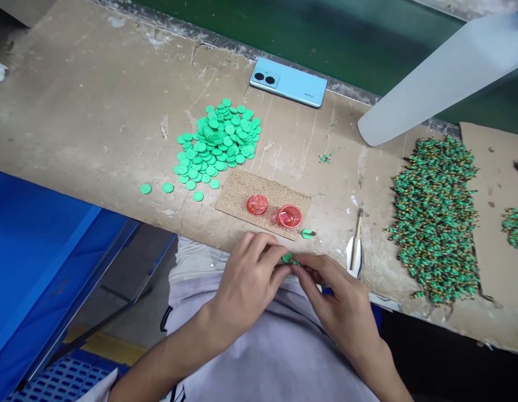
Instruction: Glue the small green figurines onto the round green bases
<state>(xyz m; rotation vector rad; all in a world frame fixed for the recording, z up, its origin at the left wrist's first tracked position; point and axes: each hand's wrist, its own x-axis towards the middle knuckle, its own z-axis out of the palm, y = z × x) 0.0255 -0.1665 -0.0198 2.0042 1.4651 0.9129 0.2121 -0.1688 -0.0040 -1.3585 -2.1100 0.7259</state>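
Note:
My left hand [251,274] is closed, pinching a small green disc [287,258] between thumb and fingertips. Touching the disc's right side, my right hand [341,295] pinches a tiny green and dark piece [298,263], partly hidden by the fingers. Just beyond the hands lies a brown card [233,192] with a red lid-like dish [257,205] and a red cup [289,216] on it. Another green disc [307,234], with a small dark piece on it, rests at the card's right corner. A large heap of green discs [219,139] spreads behind the card.
A thin brush [357,240] lies to the right, near a big pile of small green and yellow pieces [437,223]. A tall white bottle [443,78] and a light-blue phone [292,84] are toward the back. Blue material [32,251] borders the bench's left front.

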